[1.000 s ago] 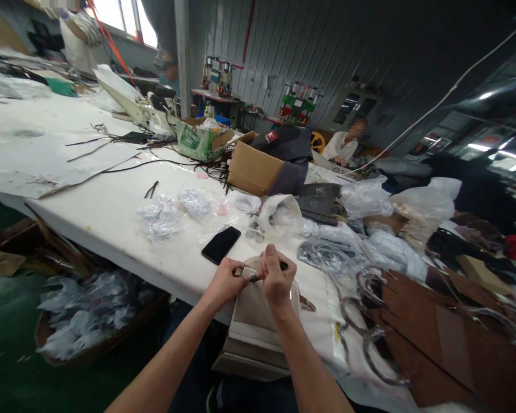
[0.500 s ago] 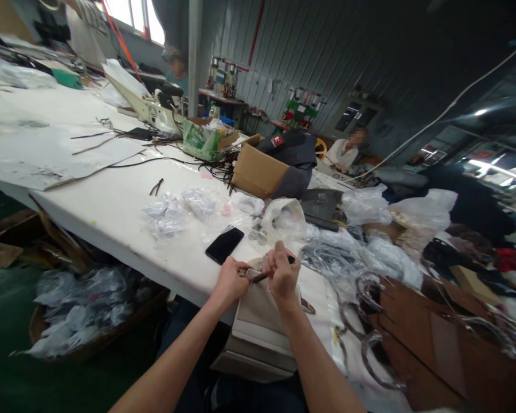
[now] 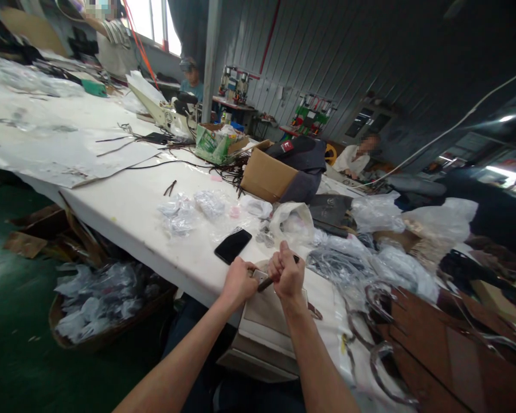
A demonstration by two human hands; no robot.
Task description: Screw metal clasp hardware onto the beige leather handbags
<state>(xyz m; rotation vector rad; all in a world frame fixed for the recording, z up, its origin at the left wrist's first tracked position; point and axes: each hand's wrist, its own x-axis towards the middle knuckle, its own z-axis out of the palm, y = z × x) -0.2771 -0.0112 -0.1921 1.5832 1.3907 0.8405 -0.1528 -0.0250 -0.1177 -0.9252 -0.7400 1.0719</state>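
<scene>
A beige bag (image 3: 264, 330) with a boxy shape rests against the table edge above my lap. My left hand (image 3: 239, 282) is closed at its upper edge, thumb and fingers pinched on the edge of the bag. My right hand (image 3: 288, 272) makes a fist around a dark stick-like tool (image 3: 265, 284). One end of it points at the bag's top beside my left fingers; the other shows past my knuckles. What kind of tool it is cannot be made out. Just beyond my left hand lies a black phone (image 3: 233, 246).
Clear plastic bags (image 3: 183, 213) and a white roll-like bundle (image 3: 291, 222) lie ahead. Farther back stands a cardboard box (image 3: 266, 175) with dark cloth. Brown bag pieces (image 3: 438, 338) spread at right. A basket of plastic (image 3: 98, 310) sits on the floor. Several people work in the background.
The view has shifted slightly left, so everything appears a little farther right. Both hands keep their hold at the bag's top; the dark tool shows slightly more clearly between them.
</scene>
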